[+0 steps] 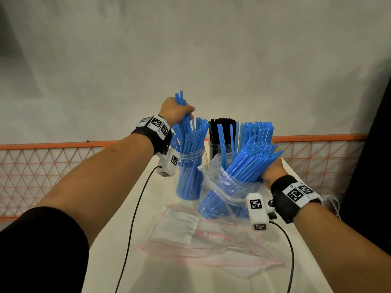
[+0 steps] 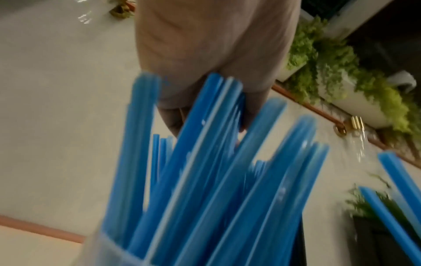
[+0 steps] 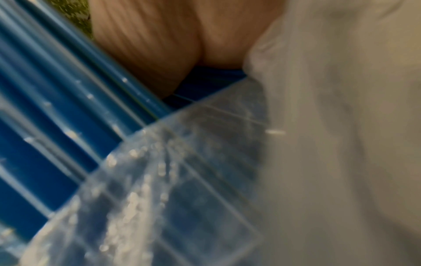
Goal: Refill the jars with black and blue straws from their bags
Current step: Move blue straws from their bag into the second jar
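A white table (image 1: 118, 240) runs away from the person toward a pale wall, with an orange mesh fence (image 1: 53, 166) behind it. On the near part of the table lies a flat, emptied plastic bag with pink print (image 1: 203, 237). Beyond it stands an upright clear bag of blue straws (image 1: 228, 187), its mouth open and the straws fanning up and to the right. The right hand (image 1: 273, 172) holds this bag and its bundle from the right side; its fingers are hidden behind the straws, so how tightly they close cannot be told, though the right wrist view shows palm against plastic and blue straws.

Left of the bag stands a clear jar of blue straws (image 1: 190, 176), already well filled. A jar of black straws (image 1: 220, 140) sits behind, near the table's far edge, and more blue straws (image 1: 258, 132) rise to its right.

The left hand (image 1: 175, 111) is curled round a small bunch of blue straws (image 1: 181, 98) above the clear jar, their lower ends down among those already in it.

The risks look plain: the jar is crowded, so pushing this bunch down may catch on splayed straws and tip the light jar or flick 1 or 2 out. The bag, propped only by the right hand, could slump and spill if that hold loosens.
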`<state>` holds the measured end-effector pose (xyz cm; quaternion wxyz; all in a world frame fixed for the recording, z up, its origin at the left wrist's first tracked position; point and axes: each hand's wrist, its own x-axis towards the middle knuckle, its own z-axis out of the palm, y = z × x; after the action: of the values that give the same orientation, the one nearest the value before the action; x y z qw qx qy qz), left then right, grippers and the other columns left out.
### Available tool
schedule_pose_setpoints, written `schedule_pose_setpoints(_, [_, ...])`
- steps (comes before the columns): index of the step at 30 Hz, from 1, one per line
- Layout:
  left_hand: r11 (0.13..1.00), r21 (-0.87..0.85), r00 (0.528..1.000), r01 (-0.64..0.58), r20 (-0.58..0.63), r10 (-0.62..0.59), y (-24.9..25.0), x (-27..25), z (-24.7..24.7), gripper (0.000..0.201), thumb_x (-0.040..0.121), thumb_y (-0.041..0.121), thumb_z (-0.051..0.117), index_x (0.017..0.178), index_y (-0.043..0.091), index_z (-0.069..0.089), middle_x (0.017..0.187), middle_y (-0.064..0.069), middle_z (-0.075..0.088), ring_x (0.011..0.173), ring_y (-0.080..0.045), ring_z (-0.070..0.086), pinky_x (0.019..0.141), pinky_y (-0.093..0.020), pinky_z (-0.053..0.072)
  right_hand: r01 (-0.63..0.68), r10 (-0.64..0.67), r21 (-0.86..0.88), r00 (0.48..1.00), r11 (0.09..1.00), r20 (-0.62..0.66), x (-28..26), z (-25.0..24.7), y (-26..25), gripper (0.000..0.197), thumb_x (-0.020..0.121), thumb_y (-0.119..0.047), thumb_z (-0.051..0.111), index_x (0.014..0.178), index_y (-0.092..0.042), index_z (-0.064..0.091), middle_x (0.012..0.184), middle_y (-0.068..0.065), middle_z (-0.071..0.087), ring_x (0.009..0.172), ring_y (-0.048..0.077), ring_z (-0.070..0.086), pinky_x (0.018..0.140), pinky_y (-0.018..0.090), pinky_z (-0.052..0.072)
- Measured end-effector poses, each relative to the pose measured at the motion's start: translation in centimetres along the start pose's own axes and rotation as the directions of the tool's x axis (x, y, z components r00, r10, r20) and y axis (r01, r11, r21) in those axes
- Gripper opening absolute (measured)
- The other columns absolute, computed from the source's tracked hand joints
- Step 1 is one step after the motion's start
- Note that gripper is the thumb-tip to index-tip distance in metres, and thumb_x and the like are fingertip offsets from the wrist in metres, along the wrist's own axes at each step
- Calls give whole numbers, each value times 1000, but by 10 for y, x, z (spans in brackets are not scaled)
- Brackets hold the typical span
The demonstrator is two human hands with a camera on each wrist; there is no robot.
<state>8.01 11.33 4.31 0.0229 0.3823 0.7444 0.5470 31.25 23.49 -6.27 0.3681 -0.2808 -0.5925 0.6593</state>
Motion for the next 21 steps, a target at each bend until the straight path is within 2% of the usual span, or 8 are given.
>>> schedule_pose_setpoints(3, [983, 184, 995, 6, 99, -25, -4, -2, 3, 16, 83, 17, 73, 70, 7, 68, 81, -12, 73, 70, -20, 62, 67, -32, 51, 50, -48, -105, 998, 993, 27, 2, -3, 5, 17, 99, -4, 42, 106, -6, 58, 129, 29, 52, 110, 36, 55, 92, 42, 46])
schedule_pose_setpoints(6, [989, 127, 991, -79, -101, 92, 3, 2, -2, 18, 75, 12, 78, 83, 15, 62, 77, -10, 72, 71, -21, 69, 69, -31, 55, 18, -15, -134, 1000, 991, 25, 1, -1, 1, 22, 99, -10, 42, 82, -13, 55, 114, 28, 59, 114, 43, 53, 100, 52, 43])
schedule_pose_setpoints(8, [951, 289, 993, -109, -10, 117, 3, 2, -2, 22, 78, 16, 78, 93, 15, 62, 81, -9, 73, 77, -22, 71, 71, -30, 55, 6, -5, -111, 1000, 994, 9, 1, 1, -1, 24, 99, -12, 42, 80, -11, 55, 108, 27, 60, 114, 45, 53, 99, 55, 43])
schedule_pose_setpoints(11, [807, 568, 984, -159, 155, 85, 0, -4, 1, 26, 88, 38, 70, 93, 13, 68, 90, -1, 69, 85, -18, 65, 69, -26, 47, 50, -50, -174, 999, 984, 8, 2, -4, 7, 28, 97, -2, 44, 123, 7, 50, 127, 29, 53, 118, 44, 51, 91, 43, 46])
schedule_pose_setpoints(13, [852, 496, 986, -167, 93, 140, 4, -6, -4, 40, 88, 56, 63, 94, 16, 66, 88, 3, 65, 77, -11, 59, 63, -22, 43, 96, -95, -219, 995, 971, 13, 2, -8, 10, 37, 95, 4, 44, 132, 8, 42, 132, 28, 49, 120, 42, 50, 86, 38, 44])
schedule_pose_setpoints(15, [931, 326, 971, -166, -109, 211, 9, -8, -19, 45, 89, 60, 56, 91, 15, 64, 83, 7, 62, 72, -8, 55, 63, -23, 40, 127, -124, -238, 992, 963, 27, 2, -10, 11, 38, 95, 6, 44, 132, 8, 42, 132, 28, 50, 117, 40, 52, 85, 36, 44])
schedule_pose_setpoints(18, [982, 64, 915, -180, -354, 191, -12, -15, -45, 21, 93, 28, 49, 80, 16, 61, 78, 0, 59, 75, -19, 53, 72, -32, 43, 151, -149, -241, 988, 959, 25, 0, -8, 9, 36, 93, 8, 44, 129, 9, 46, 129, 28, 52, 112, 40, 55, 83, 35, 44])
schedule_pose_setpoints(21, [996, -90, 913, 6, -405, -43, -55, -36, -64, 18, 89, 10, 44, 79, 19, 56, 77, -5, 56, 84, -22, 53, 68, -31, 42, 138, -134, -176, 990, 975, 31, 0, -6, 8, 29, 94, 6, 45, 123, 5, 51, 122, 25, 57, 109, 37, 56, 85, 36, 45])
